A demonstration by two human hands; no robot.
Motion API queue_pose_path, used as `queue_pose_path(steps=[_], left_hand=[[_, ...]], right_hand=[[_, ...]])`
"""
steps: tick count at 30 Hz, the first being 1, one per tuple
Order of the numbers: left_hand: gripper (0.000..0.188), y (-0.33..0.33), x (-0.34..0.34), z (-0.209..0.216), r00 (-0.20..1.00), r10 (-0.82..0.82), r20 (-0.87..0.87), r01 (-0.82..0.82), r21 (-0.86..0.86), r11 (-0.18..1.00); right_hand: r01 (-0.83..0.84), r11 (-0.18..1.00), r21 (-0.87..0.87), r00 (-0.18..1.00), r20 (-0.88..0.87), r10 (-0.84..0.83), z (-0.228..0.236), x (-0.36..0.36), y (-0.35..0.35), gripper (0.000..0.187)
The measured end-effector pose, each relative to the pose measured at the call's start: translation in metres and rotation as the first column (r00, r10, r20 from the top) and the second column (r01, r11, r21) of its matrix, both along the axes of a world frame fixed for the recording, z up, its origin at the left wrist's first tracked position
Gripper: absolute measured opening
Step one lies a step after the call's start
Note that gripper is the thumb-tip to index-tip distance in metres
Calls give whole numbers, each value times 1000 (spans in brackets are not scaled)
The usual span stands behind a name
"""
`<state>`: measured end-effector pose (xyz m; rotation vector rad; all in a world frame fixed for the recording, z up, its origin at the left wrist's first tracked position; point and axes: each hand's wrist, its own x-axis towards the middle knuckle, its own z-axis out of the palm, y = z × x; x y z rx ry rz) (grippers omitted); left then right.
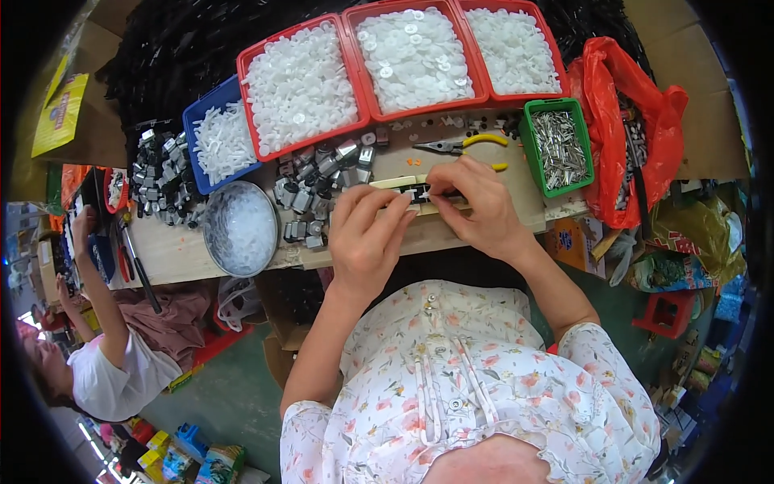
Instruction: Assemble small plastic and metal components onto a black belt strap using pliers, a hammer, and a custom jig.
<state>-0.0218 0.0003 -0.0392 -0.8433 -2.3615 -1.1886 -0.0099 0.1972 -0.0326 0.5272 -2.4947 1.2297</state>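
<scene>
Fingers of right hand (476, 206) curl down, thumb and index tips pinching a tiny black-and-white plastic part (421, 194) at the middle of a long pale-yellow strip jig (403, 184) lying across the wooden workbench (177, 250); left hand (367, 234) lies palm-down just beside it, fingers (379, 206) pressed together and bent over the near side of the jig, whether they pinch anything cannot be told

Small part sits on the strip, between the two hands, near bench centre

Handling guess: part looks very light, stiff moulded plastic, smooth and probably slippery, easy to drop or flick away; best taken by fingertips on its two side faces, not from above. Strip looks rigid and light, likely slides on wood unless held flat, so a hand pressing on its near edge makes sense

Around: yellow-handled pliers (459, 145) just behind the hands; heap of small grey metal blocks (322, 181) left of the strip, touching bench; round metal bowl of clear white bits (240, 228) at the bench front edge; three red plastic trays of white discs (415, 56) at back; blue tray of white pegs (218, 141) left of them; green bin of silver metal pins (558, 149) on the right; red plastic bag (621, 121) beyond it

Another person in a white top (113, 371) sits at lower left, hand on own bench, well apart
</scene>
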Motion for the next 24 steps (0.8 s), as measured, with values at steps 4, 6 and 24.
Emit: queue_pose_path(steps=[4,6,24], left_hand=[[31,-4,12,-13,998,-6,-68,-2,-124,992],[32,-4,13,-15,994,-53,-98,33,-196,980],[31,-6,5,-29,955,-154,-254,62,-338,939]], right_hand=[[-31,998,54,999,20,30,-1,-1,-4,36],[-31,997,66,999,13,30,-4,-3,-6,36],[-65,992,104,995,85,56,3,-4,-7,29]])
